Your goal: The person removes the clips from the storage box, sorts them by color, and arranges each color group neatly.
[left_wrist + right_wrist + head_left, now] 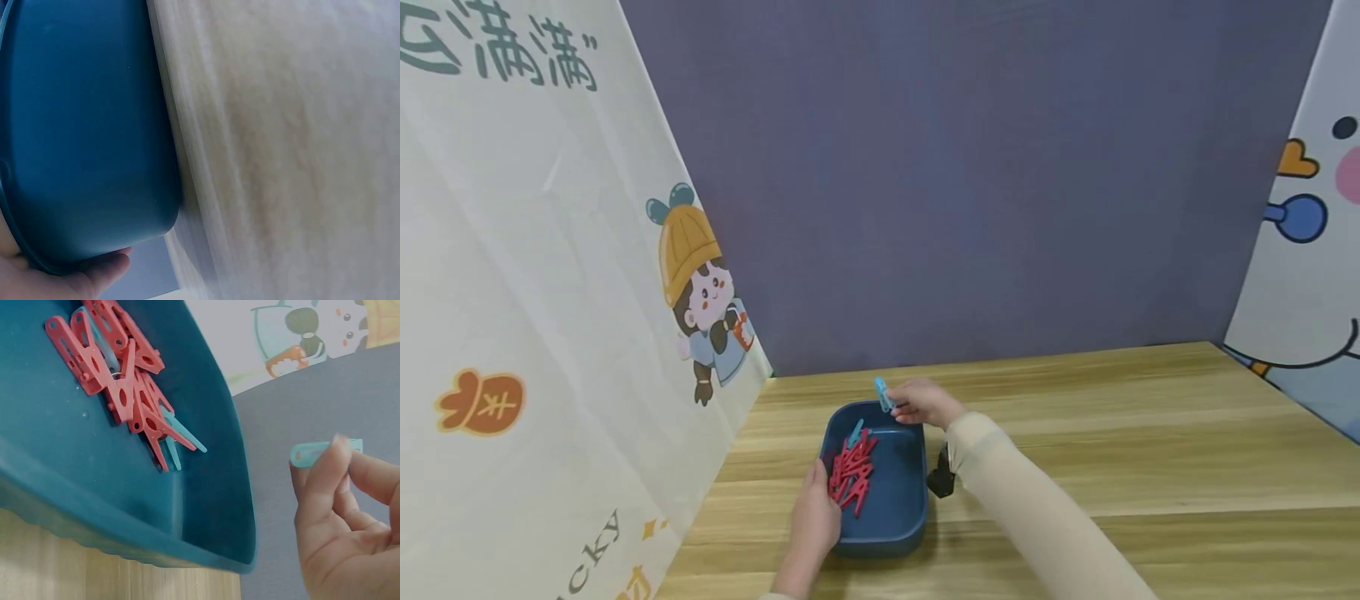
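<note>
A dark blue plastic bin sits on the wooden table, with a heap of red clothespins along its left side. Light blue clothespins show among the red ones. My left hand grips the bin's left wall, its digits over the rim; part of that hand is hidden in the left wrist view. Above the far end of the bin, my right hand pinches a light blue clothespin between thumb and fingers.
The wooden table extends widely to the right of the bin. A small black object shows beside the bin's right wall, partly behind the right sleeve. A grey-blue panel stands behind, and a printed white sheet borders the left.
</note>
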{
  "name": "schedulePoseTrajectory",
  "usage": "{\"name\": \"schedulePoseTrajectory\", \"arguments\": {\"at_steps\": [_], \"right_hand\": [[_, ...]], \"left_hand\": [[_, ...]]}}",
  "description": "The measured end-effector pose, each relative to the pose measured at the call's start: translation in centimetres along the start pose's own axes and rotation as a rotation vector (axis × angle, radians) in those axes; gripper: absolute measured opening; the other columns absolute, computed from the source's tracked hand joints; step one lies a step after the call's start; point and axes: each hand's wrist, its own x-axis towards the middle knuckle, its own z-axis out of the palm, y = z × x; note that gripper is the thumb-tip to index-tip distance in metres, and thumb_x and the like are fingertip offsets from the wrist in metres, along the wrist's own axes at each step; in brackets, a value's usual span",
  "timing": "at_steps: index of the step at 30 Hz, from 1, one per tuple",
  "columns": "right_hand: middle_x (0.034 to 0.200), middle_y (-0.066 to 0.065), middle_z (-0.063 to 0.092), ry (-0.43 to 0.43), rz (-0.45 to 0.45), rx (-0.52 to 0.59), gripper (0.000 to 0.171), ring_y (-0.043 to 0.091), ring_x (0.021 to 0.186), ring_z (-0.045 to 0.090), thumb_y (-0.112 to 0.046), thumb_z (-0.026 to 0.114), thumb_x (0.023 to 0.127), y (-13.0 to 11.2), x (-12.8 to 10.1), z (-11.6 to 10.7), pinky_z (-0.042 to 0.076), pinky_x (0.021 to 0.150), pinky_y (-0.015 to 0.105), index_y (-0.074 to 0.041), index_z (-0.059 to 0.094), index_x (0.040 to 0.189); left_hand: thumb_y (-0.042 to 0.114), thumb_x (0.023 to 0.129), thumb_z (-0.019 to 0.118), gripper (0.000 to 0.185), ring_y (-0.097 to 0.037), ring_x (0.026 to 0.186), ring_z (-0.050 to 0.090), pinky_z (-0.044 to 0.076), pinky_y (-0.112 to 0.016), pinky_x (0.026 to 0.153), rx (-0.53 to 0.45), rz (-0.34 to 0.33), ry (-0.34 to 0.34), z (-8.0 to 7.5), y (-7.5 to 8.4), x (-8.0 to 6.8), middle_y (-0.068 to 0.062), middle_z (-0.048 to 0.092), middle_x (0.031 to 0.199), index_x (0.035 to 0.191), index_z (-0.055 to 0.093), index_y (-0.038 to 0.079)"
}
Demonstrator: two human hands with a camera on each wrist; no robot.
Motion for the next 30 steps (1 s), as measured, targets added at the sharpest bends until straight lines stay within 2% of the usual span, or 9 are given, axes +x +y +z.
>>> {"name": "schedulePoseTrajectory", "arguments": {"at_steps": [6,11,15,22,30], "right_hand": [[0.079,0.009,0.058,-0.092,-0.022,0.142,0.032,0.01,0.063,0.059,-0.009,0.048,0.095,0.2,-0.8,-1.4,0.054,0.064,0.022,0.013,0.046,0.118],[0.083,0.008,0.059,-0.149,-0.044,0.23,0.041,0.012,0.07,0.061,-0.008,0.044,0.096,0.4,-1.3,-2.2,0.054,0.072,0.025,0.013,0.035,0.13],[0.094,0.013,0.06,-0.18,-0.053,0.304,0.047,0.017,0.08,0.062,-0.007,0.04,0.098,0.8,-1.6,-3.0,0.052,0.081,0.031,0.009,0.025,0.139],[0.112,0.022,0.051,-0.174,-0.026,0.429,0.05,0.022,0.092,0.06,-0.006,0.037,0.098,1.1,-2.5,-4.1,0.043,0.095,0.036,0.004,0.018,0.144],[0.102,0.017,0.056,-0.145,-0.004,0.449,0.05,0.021,0.087,0.062,-0.008,0.045,0.096,1.4,-3.0,-5.1,0.046,0.092,0.034,0.006,0.026,0.14]], "left_hand": [[-0.011,0.082,0.046,0.054,-0.041,0.123,0.037,0.035,-0.051,0.099,0.006,0.004,-0.002,0.1,0.0,0.0,-0.029,0.035,0.137,0.135,0.032,-0.014],[-0.01,0.083,0.046,0.055,-0.041,0.124,0.036,0.034,-0.051,0.099,0.006,-0.018,-0.013,0.1,0.1,0.0,-0.029,0.034,0.137,0.136,0.032,-0.013],[-0.01,0.083,0.045,0.055,-0.041,0.125,0.035,0.034,-0.051,0.099,0.004,-0.032,-0.019,0.0,0.2,0.0,-0.029,0.033,0.138,0.136,0.03,-0.013],[-0.012,0.082,0.046,0.055,-0.042,0.124,0.036,0.034,-0.052,0.098,0.013,-0.015,-0.015,0.0,0.0,0.1,-0.031,0.034,0.137,0.135,0.031,-0.014],[-0.011,0.081,0.048,0.053,-0.043,0.121,0.038,0.036,-0.052,0.097,0.034,0.024,0.008,-0.1,0.1,0.0,-0.032,0.036,0.134,0.132,0.034,-0.017]]}}
